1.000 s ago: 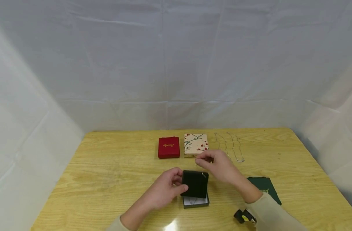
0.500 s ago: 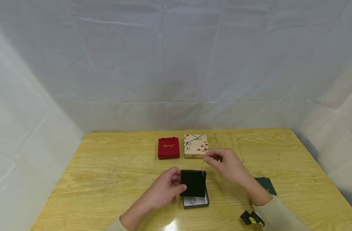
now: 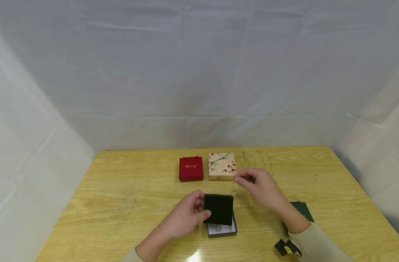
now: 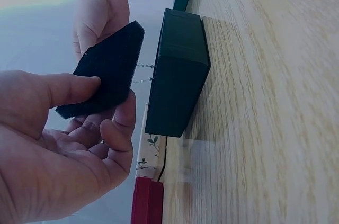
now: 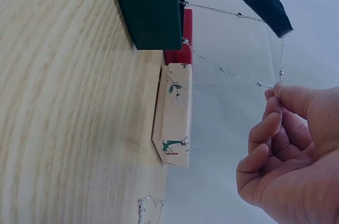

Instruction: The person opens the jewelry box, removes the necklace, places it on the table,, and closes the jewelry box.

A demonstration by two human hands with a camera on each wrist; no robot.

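My left hand (image 3: pixel 186 214) pinches a black velvet pad (image 3: pixel 218 210) between thumb and fingers. The pad is tilted above a small dark green jewelry box base (image 4: pixel 180 70), whose pale inside shows at the front in the head view. Between the thumb and forefinger of my right hand (image 3: pixel 260 187) is a thin silver necklace (image 5: pixel 281 73) with small beads. Its chain runs from those fingertips past the pad's edge, and two strands reach down into the box. The part behind the pad is hidden.
Behind the hands stand a red jewelry box (image 3: pixel 191 169) and a floral box (image 3: pixel 221 166). Further right, more thin necklaces (image 3: pixel 263 160) lie on the wooden table (image 3: pixel 127 189). A green lid (image 3: pixel 302 211) lies partly under my right forearm.
My right hand has moved right, drawing the necklace from the pad's top edge to beyond its right corner. The pad has shifted slightly left in my left hand.
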